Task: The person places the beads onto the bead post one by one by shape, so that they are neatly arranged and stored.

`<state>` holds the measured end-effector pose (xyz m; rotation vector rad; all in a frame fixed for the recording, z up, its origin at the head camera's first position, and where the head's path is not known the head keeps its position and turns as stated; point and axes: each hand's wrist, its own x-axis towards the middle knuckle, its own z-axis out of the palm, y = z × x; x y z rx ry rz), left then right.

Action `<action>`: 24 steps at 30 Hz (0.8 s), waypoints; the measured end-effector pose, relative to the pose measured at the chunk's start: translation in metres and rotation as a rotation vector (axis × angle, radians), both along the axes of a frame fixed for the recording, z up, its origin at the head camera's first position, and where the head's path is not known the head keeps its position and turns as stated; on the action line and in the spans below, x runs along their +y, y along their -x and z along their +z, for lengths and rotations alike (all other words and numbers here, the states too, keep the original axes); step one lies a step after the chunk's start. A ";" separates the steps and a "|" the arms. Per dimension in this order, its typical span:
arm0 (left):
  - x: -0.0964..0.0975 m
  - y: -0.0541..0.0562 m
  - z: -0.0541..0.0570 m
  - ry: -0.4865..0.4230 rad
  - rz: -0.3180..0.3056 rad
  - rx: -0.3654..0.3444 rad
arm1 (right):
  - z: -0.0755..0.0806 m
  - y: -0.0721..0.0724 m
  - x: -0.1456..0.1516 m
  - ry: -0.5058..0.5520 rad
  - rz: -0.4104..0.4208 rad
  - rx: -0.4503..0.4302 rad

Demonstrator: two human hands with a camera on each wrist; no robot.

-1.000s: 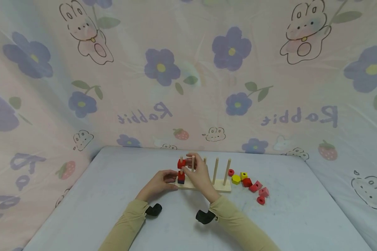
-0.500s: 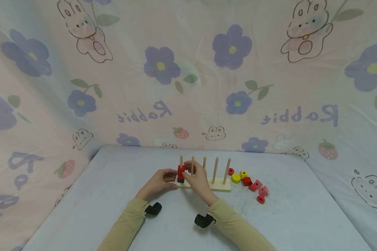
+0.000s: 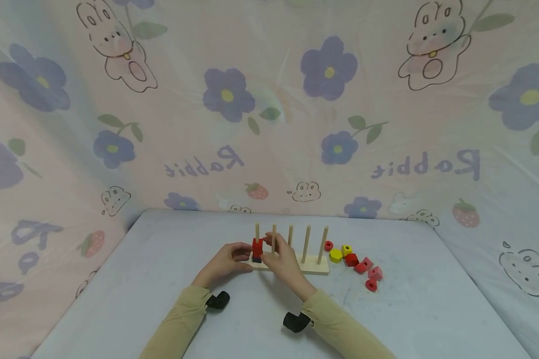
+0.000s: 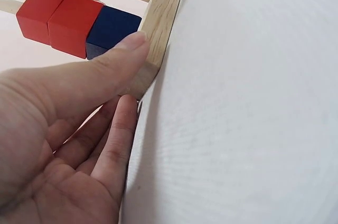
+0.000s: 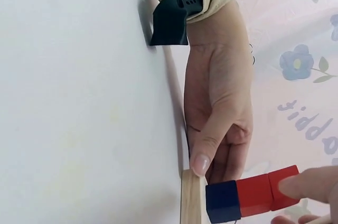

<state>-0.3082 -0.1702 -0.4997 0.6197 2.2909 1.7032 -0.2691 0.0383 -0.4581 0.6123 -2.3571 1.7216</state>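
My left hand grips the left end of a wooden peg board, with its thumb along the base in the left wrist view. On the leftmost peg sit a dark blue cube at the bottom and two red cubes stacked against it, the lower red cube and the top red cube. Beside this stack is my right hand, its fingers loosely bent around the second peg. The right thumb overlaps the top red cube in the right wrist view; a gap shows between fingers and cubes in the left wrist view.
Several bare pegs rise along the board to the right. Loose beads lie on the white table beyond its right end: a yellow hexagonal bead, a yellow cube, red beads and a pink bead. A patterned cloth hangs behind.
The top red cube has slid down the leftmost peg onto the lower one. My right hand came down with it and has let go; the left hand stays on the board's end.
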 end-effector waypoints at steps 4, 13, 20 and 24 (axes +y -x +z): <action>0.000 -0.001 0.001 0.007 0.005 -0.008 | -0.004 -0.005 0.012 -0.079 0.031 0.009; -0.002 -0.001 0.000 0.025 0.027 -0.017 | -0.008 -0.025 0.039 -0.163 0.099 -0.037; 0.000 -0.003 0.002 0.054 0.052 -0.029 | -0.008 -0.037 0.075 -0.233 0.144 -0.031; 0.001 -0.007 0.004 0.057 0.055 -0.028 | -0.003 -0.039 0.106 -0.243 0.167 -0.029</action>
